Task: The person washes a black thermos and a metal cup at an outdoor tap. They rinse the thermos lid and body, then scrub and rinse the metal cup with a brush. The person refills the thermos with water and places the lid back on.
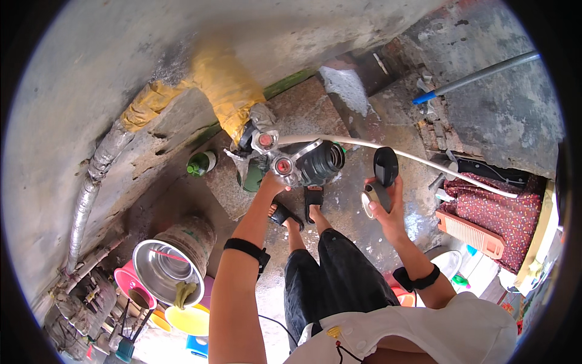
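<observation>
Below the yellow-wrapped pipe, two metal taps (283, 165) with red-centred knobs stick out. My left hand (273, 183) is at the nearer tap, its fingers partly hidden behind it; whether it grips the tap or the flask is unclear. A dark vacuum flask (313, 164) lies tilted beside the taps, its uncovered threaded mouth facing right. A silver band (308, 149), perhaps a handle, crosses it. Out to the right, my right hand (392, 214) holds a metal-rimmed flask cup (375, 200) together with a black flask lid (385, 166).
A pale hose (400, 154) runs from the taps to the right. A green bottle (201, 164) stands by the wall. Lower left are a metal basin (150, 273) and coloured basins. At right are a washboard (470, 233), a patterned cloth (495, 204) and a blue-tipped pole (482, 75).
</observation>
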Demonstrator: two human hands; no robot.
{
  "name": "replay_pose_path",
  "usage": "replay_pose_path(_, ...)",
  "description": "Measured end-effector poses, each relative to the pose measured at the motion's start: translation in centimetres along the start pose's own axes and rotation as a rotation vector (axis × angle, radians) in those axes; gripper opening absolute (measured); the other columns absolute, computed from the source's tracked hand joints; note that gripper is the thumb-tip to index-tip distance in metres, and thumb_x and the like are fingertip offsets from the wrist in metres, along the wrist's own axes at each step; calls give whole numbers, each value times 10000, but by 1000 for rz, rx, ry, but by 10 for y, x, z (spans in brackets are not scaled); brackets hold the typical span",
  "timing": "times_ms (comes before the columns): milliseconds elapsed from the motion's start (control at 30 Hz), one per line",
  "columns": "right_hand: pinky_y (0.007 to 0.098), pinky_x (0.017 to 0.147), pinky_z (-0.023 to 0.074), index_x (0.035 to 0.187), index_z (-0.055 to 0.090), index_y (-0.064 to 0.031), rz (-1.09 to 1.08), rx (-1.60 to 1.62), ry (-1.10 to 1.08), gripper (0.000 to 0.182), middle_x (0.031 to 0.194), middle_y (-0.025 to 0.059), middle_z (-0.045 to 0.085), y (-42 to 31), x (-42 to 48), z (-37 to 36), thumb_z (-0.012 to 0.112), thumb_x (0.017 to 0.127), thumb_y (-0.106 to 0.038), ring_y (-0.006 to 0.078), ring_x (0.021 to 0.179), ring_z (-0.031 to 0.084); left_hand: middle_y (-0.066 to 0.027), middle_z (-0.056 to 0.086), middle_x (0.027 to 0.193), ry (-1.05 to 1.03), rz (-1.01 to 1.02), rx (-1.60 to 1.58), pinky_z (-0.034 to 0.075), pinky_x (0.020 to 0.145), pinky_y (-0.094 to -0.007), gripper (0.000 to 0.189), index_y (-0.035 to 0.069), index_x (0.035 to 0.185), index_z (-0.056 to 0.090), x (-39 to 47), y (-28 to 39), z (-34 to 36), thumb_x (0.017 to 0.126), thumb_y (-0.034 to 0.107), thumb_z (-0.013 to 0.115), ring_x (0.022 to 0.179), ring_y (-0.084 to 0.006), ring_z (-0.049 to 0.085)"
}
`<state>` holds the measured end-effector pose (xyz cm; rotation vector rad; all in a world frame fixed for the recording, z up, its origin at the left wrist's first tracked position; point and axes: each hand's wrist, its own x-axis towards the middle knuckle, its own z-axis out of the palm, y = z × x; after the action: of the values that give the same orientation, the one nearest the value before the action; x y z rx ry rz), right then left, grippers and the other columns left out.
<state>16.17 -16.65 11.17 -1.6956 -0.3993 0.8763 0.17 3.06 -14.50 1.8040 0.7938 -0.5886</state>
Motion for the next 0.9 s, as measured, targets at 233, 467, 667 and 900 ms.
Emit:
replay_pose_path(233,215,591,435,1382,91,-126,15,33,24,813,1130,98,462,-4,0,-8,586,741,-58,99,779,495,-90,617,602,5,-147,-132,463,682,-364,569,63,737,651,-113,17,8,824,563,393,687,-281,616)
replay_pose_path(467,223,589,436,1382,83,-125,97,82,36,808,1131,103,458,4,-1,-18,590,755,-91,115,789,502,-99,622,601,-79,-271,-162,460,624,-345,594,32,763,656,-103,-20,-8,819,571,412,611,-224,609)
replay_pose_path(667,223,598,442,1383,85,-126,123,85,10,801,1133,104,458,10,3,-20,588,761,-99,125,830,509,-26,625,739,130,-375,-816,412,623,-410,484,84,820,604,-29,-14,14,804,548,466,693,-168,568)
replay_pose_path(900,223,603,445,1377,108,-118,98,93,58,782,1119,107,466,13,7,-46,590,762,-101,128,858,508,-33,603,845,213,-203,-995,420,704,-429,374,98,837,553,-20,-17,11,848,455,439,817,-164,557)
